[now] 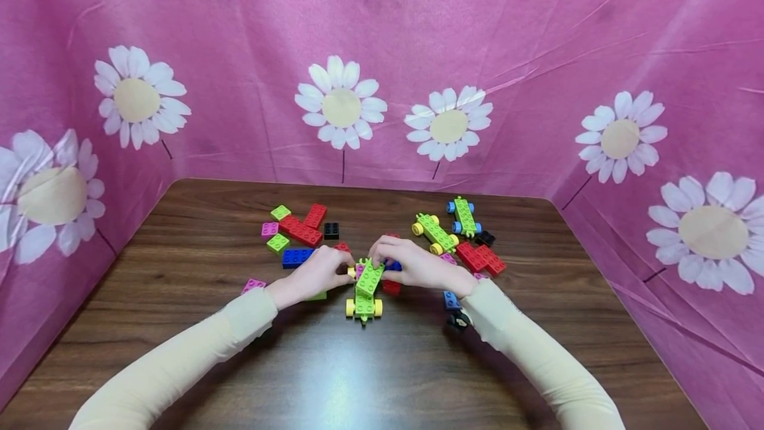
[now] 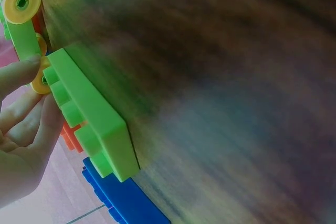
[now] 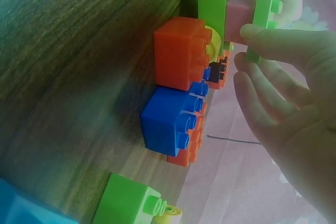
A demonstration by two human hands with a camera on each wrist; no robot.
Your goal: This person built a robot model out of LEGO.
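A green toy-car base (image 1: 363, 311) with yellow wheels stands on the table between both hands. On it sits a pink brick (image 3: 239, 17), and over that lies a thin green studded plate (image 1: 370, 280), turned askew to the base. My left hand (image 1: 319, 272) pinches a far yellow wheel (image 2: 40, 81) of the base between thumb and fingers. My right hand (image 1: 413, 263) holds the green plate by its far end, thumb on the studded side. A green brick (image 2: 97, 114) lies close by the left hand, with a blue brick (image 2: 126, 200) past it.
Red bricks (image 1: 300, 230), a black brick (image 1: 331, 231) and small pink and green ones lie at the back left. Two more wheeled bases, one yellow-wheeled (image 1: 434, 233) and one blue-wheeled (image 1: 463, 216), stand back right near red bricks (image 1: 480, 258). A pink flowered cloth (image 1: 382, 12) surrounds the table.
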